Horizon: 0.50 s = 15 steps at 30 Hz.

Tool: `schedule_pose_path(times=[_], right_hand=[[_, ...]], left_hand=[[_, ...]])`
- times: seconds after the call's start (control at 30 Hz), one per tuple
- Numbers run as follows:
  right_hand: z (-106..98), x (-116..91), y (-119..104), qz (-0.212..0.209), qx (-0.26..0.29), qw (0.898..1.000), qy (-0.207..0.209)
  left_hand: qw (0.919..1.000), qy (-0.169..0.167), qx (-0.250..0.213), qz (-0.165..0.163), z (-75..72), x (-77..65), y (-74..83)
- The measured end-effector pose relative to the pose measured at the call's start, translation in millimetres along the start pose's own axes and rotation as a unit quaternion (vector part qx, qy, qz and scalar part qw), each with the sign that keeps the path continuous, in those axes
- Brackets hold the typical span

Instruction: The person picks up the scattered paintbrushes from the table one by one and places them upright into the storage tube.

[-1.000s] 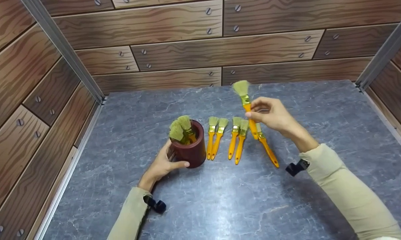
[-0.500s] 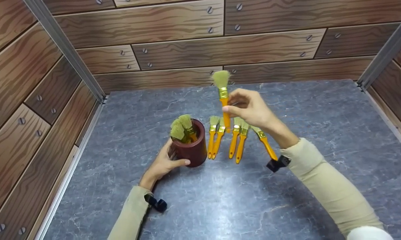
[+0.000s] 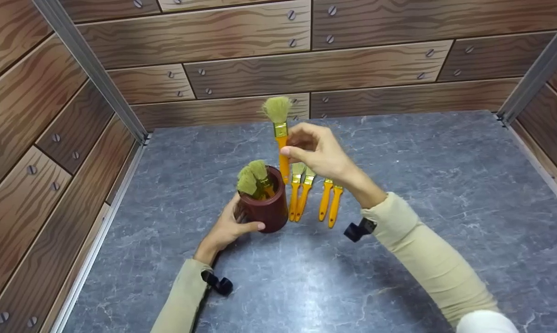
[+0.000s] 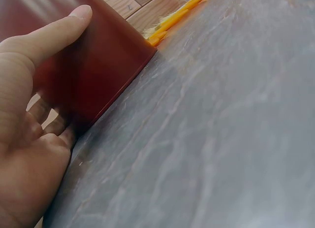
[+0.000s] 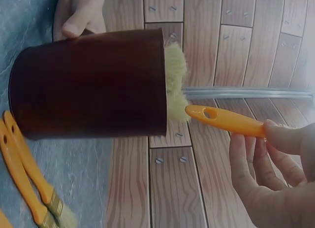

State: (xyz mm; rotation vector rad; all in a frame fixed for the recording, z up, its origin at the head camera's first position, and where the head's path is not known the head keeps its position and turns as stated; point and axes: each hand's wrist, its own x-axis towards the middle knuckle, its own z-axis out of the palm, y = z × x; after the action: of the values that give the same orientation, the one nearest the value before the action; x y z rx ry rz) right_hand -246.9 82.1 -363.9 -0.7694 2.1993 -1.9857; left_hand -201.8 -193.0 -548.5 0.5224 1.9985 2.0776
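A dark red cylindrical cup (image 3: 271, 212) stands upright on the table, with several paintbrushes (image 3: 247, 181) in it, bristles up. My left hand (image 3: 225, 229) grips the cup from its left side, thumb across the front and fingers behind it. Between thumb and fingers, my right hand (image 3: 322, 155) pinches an orange-handled paintbrush (image 3: 282, 144) just below its brass band, bristles upward. The handle's lower end (image 5: 194, 111) is raised beside the cup's rim at its right; the right wrist view shows it close to the bristles of the brushes inside.
Right of the cup, one pair of paintbrushes (image 3: 294, 196) lies on the grey marbled table (image 3: 278, 277), and another pair (image 3: 335, 208) lies farther right, partly covered by my right hand. Wood-patterned walls (image 3: 255, 74) close off the back and sides.
My right hand has carried the paintbrush leftward from above the lying brushes to beside the cup's rim, turning it more upright. My left hand has stayed on the cup.
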Motion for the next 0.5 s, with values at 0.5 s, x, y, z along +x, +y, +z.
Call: schedule_pose_path(times=[0.5], right_hand=[[26,8,13,-0.046,-0.058,0.997,-0.025]], left_hand=[[1.0000,-0.002,0.008,0.004,-0.9,1.2,-1.4]])
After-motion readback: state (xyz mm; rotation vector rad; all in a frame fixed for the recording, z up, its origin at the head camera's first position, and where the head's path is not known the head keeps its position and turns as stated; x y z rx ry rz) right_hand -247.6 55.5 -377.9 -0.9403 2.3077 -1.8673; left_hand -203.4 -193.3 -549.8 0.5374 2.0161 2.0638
